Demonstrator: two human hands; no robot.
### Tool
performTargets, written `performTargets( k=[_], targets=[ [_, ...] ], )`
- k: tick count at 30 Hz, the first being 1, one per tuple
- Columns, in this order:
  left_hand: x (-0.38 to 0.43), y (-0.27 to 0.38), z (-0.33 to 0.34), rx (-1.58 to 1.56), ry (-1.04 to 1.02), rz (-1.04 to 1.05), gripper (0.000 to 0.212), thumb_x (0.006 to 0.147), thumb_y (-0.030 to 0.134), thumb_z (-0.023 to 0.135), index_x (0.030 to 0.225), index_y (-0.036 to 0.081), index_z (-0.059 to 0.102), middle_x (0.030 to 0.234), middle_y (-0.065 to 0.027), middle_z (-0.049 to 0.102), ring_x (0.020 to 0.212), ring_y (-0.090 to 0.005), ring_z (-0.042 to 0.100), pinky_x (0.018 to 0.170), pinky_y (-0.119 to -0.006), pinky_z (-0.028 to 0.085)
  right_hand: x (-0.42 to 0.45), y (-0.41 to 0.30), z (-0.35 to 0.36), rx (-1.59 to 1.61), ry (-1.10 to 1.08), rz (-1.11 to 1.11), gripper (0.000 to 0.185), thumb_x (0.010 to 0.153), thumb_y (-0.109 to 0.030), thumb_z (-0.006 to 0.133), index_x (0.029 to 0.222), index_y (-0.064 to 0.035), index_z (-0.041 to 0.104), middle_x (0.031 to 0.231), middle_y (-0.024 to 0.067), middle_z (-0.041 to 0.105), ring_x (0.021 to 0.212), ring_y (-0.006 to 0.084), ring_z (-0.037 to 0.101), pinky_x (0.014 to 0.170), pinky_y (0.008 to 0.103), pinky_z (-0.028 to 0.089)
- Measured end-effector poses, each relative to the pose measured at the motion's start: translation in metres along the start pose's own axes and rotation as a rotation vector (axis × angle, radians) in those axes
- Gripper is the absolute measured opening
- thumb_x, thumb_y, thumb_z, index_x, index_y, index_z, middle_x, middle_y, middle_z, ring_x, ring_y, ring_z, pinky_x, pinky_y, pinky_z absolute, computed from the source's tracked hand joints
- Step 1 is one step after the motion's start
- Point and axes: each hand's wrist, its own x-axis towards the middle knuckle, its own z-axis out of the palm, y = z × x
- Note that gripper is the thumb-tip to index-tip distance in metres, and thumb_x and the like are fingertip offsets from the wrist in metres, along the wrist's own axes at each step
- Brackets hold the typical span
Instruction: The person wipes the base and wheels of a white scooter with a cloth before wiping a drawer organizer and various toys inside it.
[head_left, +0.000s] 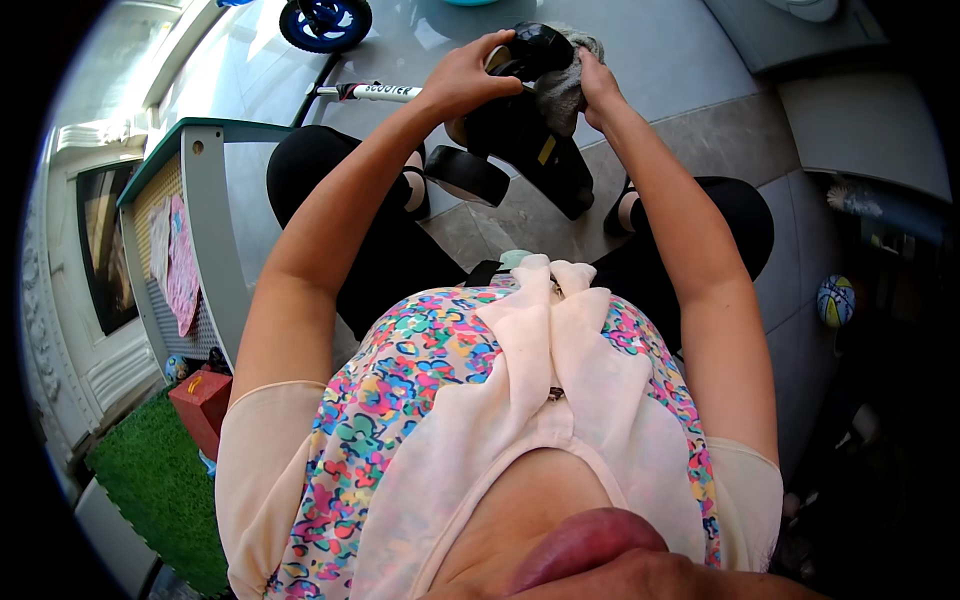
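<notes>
A scooter lies tipped over on the floor between my knees, with its white stem (386, 91) pointing left and bearing writing. Its black deck (551, 161) has a yellow label on it. My left hand (469, 75) grips the scooter beside a black wheel (540, 51), thumb and fingers spread around that end. In my right hand (598, 90) is a grey cloth (561, 94), pressed to the right side of the same wheel. Another wide black wheel (469, 176) sits nearer to me. The fingertips of my right hand are partly hidden by the cloth.
A blue-rimmed wheel (326, 24) stands beyond the handlebar (319, 86). Left of me is a grey frame (204, 225) with pink cloth (180, 262), near a red box (202, 409) on green artificial turf (161, 480). A small patterned ball (835, 300) lies at right.
</notes>
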Motion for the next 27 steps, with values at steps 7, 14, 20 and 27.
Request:
performTargets(
  k=[7, 14, 20, 27],
  targets=[
    [-0.005, -0.006, 0.000, -0.006, -0.018, -0.059, 0.085, 0.072, 0.036, 0.076, 0.148, 0.013, 0.045, 0.127, -0.0173, 0.064, 0.110, -0.0283, 0.064, 0.099, -0.036, 0.048, 0.005, -0.004, -0.001, -0.289, 0.272, -0.240, 0.047, 0.090, -0.026, 0.061, 0.122, 0.0090, 0.057, 0.116, 0.0242, 0.065, 0.108, 0.0328, 0.062, 0.089, 0.0439, 0.050],
    [0.002, 0.001, 0.005, -0.004, 0.003, -0.029, 0.082, 0.069, 0.043, 0.075, 0.140, 0.009, 0.052, 0.109, -0.0208, 0.070, 0.097, -0.0348, 0.068, 0.089, -0.039, 0.052, -0.056, -0.049, 0.029, -1.032, 0.136, -1.018, 0.048, 0.092, -0.045, 0.059, 0.122, -0.0074, 0.065, 0.126, 0.0187, 0.058, 0.111, 0.0415, 0.058, 0.099, 0.0466, 0.045],
    [0.005, -0.007, 0.009, -0.026, 0.049, 0.034, 0.078, 0.069, 0.043, 0.075, 0.138, 0.014, 0.055, 0.110, -0.0185, 0.070, 0.097, -0.0353, 0.068, 0.090, -0.040, 0.052, -0.033, -0.031, 0.031, -1.028, 0.151, -0.930, 0.043, 0.092, -0.038, 0.060, 0.123, -0.0093, 0.061, 0.124, 0.0177, 0.059, 0.111, 0.0409, 0.058, 0.094, 0.0471, 0.048],
    [0.009, -0.003, 0.015, 0.100, 0.073, 0.163, 0.083, 0.073, 0.037, 0.074, 0.147, 0.010, 0.045, 0.131, -0.0206, 0.059, 0.112, -0.0346, 0.062, 0.102, -0.038, 0.046, 0.035, -0.037, -0.014, -0.218, 0.197, -0.466, 0.042, 0.093, -0.034, 0.058, 0.119, -0.0013, 0.061, 0.110, 0.0211, 0.069, 0.102, 0.0385, 0.065, 0.090, 0.0439, 0.049]
  ],
)
